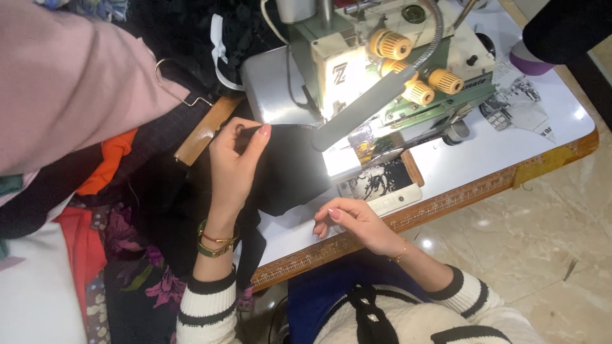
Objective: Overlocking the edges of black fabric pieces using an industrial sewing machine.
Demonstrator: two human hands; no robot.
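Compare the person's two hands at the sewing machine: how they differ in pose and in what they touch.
The left hand is raised, fingers pinching the edge of the black cloth; the right hand lies low and flat on the white table, fingers spread. The left wrist wears a green-and-gold watch with bangles; the right wrist wears only a thin gold bracelet. Both have striped white cuffs.

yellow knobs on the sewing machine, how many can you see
4: one yellow knob at the top, one just below it partly behind the lamp arm, one at the right, one lowest. More may be hidden behind the arm.
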